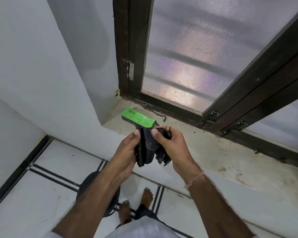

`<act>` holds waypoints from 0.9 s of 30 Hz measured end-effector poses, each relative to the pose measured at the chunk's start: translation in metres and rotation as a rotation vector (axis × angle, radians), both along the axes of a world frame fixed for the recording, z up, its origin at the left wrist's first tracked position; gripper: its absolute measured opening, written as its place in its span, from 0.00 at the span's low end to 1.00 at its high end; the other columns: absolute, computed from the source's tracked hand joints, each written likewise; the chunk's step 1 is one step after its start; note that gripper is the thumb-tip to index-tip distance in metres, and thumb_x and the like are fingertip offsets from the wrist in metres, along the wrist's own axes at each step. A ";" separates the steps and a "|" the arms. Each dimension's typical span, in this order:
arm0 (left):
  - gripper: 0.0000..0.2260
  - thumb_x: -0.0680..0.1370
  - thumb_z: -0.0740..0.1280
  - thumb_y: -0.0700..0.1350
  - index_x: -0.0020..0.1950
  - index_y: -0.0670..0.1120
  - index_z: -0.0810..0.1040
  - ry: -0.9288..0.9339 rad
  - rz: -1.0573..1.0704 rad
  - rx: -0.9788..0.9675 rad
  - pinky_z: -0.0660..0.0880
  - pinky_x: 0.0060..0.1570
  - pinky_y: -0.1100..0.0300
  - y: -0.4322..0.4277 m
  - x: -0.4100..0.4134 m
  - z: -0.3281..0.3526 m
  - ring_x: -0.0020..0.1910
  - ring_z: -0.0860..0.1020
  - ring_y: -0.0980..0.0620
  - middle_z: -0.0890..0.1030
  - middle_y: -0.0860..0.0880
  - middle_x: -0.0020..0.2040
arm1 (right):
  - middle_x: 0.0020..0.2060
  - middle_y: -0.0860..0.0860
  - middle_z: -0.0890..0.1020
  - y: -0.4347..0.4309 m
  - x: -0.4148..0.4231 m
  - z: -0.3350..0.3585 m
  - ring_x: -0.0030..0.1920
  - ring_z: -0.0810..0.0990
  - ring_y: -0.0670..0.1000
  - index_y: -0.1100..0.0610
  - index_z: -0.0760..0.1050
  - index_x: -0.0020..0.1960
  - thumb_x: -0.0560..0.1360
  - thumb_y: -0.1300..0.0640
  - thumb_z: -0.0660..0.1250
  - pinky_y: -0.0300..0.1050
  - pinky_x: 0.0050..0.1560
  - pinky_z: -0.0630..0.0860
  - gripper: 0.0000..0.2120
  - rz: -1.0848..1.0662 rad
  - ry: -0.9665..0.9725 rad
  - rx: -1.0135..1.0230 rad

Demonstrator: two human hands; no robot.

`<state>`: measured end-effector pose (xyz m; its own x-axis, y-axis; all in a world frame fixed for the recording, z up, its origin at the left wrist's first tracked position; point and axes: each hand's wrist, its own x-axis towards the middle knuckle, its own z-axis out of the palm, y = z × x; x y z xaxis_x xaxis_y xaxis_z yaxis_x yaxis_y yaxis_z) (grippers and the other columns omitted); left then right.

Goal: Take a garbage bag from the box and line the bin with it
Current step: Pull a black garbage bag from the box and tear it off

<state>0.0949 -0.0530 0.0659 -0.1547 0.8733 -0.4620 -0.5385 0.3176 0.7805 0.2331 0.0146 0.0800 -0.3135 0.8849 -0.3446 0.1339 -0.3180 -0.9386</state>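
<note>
A folded black garbage bag [147, 146] is held between both hands in front of the window sill. My left hand [126, 152] grips its left side with the thumb on top. My right hand [172, 145] pinches the bag's upper right edge, and loose folds hang below its fingers. A green box [138, 118] lies flat on the sill just beyond the bag. A dark round bin [95, 188] stands on the floor below, mostly hidden behind my left forearm.
The stone sill [205, 152] runs along a dark-framed mesh window [187, 57], with a metal hook latch [155, 113] beside the box. A white wall corner [67, 91] juts out on the left. My bare feet [136, 203] stand on white tiles next to the bin.
</note>
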 end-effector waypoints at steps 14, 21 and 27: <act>0.19 0.86 0.56 0.53 0.65 0.45 0.81 -0.043 0.043 -0.043 0.75 0.65 0.39 0.000 -0.003 -0.005 0.63 0.81 0.40 0.84 0.41 0.61 | 0.38 0.50 0.84 0.008 0.003 -0.011 0.38 0.82 0.45 0.62 0.81 0.49 0.81 0.65 0.68 0.37 0.38 0.78 0.04 -0.085 -0.040 0.054; 0.21 0.85 0.56 0.56 0.67 0.45 0.80 -0.006 0.013 -0.027 0.78 0.61 0.44 0.001 -0.002 -0.004 0.62 0.82 0.42 0.84 0.42 0.61 | 0.46 0.53 0.87 0.009 -0.002 -0.010 0.47 0.85 0.49 0.59 0.83 0.54 0.84 0.58 0.64 0.41 0.49 0.81 0.09 -0.059 0.034 0.017; 0.20 0.85 0.57 0.53 0.65 0.43 0.81 -0.051 0.030 -0.018 0.75 0.66 0.40 0.000 -0.003 -0.006 0.63 0.81 0.41 0.84 0.40 0.61 | 0.38 0.53 0.86 0.007 -0.002 -0.005 0.41 0.85 0.50 0.57 0.83 0.45 0.77 0.59 0.75 0.46 0.46 0.82 0.03 -0.043 0.028 0.025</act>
